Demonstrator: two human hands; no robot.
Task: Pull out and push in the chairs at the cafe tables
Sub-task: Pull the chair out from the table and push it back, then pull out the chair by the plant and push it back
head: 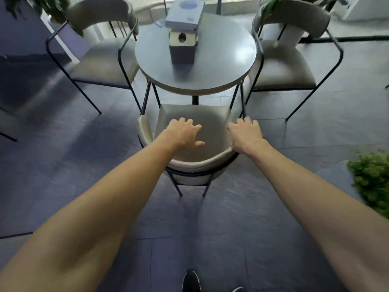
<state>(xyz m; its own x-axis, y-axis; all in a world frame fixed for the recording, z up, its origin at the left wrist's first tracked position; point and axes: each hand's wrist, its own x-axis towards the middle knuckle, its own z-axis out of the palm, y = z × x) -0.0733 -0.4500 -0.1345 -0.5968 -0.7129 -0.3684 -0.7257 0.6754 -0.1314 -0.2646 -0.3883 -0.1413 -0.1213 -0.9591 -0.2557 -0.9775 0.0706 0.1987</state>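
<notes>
Here, both hands (182,132) (245,133) over chair (189,167) (box (185,14) label unreadable).

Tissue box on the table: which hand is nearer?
Left. The left hand is almost straight below the tissue box; the right hand sits off to its right.

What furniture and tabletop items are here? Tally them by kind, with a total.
Chairs: 3 (near, left, right)
Round tables: 1
Boxes on the table: 2 (tissue box, flat box)
Total: 6
</notes>
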